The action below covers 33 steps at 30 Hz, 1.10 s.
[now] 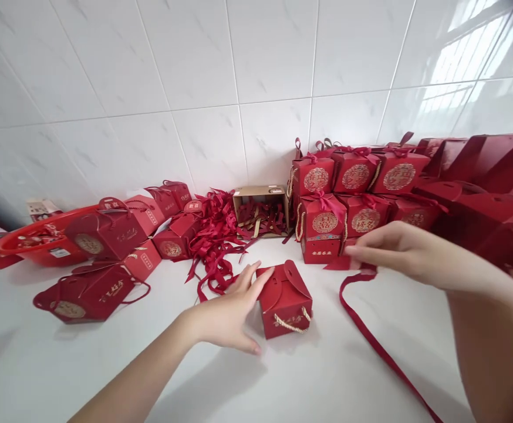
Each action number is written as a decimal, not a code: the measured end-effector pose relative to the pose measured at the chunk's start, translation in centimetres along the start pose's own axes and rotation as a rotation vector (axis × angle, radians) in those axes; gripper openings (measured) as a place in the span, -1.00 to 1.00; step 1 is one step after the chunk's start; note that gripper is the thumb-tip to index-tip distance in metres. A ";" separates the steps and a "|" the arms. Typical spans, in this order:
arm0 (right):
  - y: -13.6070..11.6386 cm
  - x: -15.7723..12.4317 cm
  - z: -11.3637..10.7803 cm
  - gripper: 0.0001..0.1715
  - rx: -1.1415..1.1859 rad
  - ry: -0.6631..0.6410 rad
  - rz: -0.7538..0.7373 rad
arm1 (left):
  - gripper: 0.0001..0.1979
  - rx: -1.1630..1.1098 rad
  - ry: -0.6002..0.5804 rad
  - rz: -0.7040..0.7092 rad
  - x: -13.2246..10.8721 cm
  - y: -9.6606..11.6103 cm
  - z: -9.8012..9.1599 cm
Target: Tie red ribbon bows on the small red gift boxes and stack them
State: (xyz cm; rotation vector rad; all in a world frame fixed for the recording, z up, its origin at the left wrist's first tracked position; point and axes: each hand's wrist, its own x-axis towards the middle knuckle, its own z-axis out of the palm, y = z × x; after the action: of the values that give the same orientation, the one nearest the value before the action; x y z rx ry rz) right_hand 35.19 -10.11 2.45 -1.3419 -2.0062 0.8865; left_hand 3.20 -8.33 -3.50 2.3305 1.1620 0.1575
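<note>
A small red gift box (pixel 285 302) with a gold rope handle stands on the white table, its top flaps folded over. My left hand (pixel 234 305) is at the box's left side, thumb and fingers spread apart; whether the fingertips touch the box I cannot tell. To the right of the box, my right hand (pixel 388 249) pinches one end of a dark red ribbon (pixel 380 346). The rest of that ribbon trails down across the table toward the front edge of the view.
Stacked red boxes with bows (pixel 355 176) stand at the back right. A pile of ribbons (pixel 215 229) lies beside a cardboard box (pixel 263 191) against the tiled wall. At the left are more red boxes (pixel 93 291) and a red basin (pixel 36 252).
</note>
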 end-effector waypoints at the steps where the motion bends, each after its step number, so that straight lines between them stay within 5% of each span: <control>1: -0.3 0.6 0.6 -0.50 0.004 -0.071 0.020 | 0.19 0.028 -0.015 -0.002 0.0 0.1 -0.7; 3: -0.6 1.7 1.8 -0.48 0.039 -0.148 0.045 | 0.08 0.047 0.034 0.007 0.3 0.4 -2.0; 7: -0.6 2.9 3.4 -0.50 0.097 -0.089 0.044 | -0.39 0.035 0.194 -0.036 2.2 1.8 -2.7; 12: -0.2 3.5 4.5 -0.51 0.061 -0.101 0.008 | -0.80 0.007 0.108 -0.009 4.0 3.3 -2.0; 20: 0.0 3.6 5.0 -0.54 0.028 -0.126 0.045 | -0.65 -0.018 0.054 0.116 4.1 3.0 -2.5; 33: -0.6 3.2 5.1 -0.53 -0.083 -0.120 0.083 | -0.68 -0.034 -0.054 0.055 4.0 3.4 -2.9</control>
State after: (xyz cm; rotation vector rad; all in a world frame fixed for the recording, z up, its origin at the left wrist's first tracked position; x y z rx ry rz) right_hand 29.94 -8.36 0.04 -1.4582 -2.1124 0.9502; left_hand 7.19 -5.78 0.19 2.3230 1.0624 0.1325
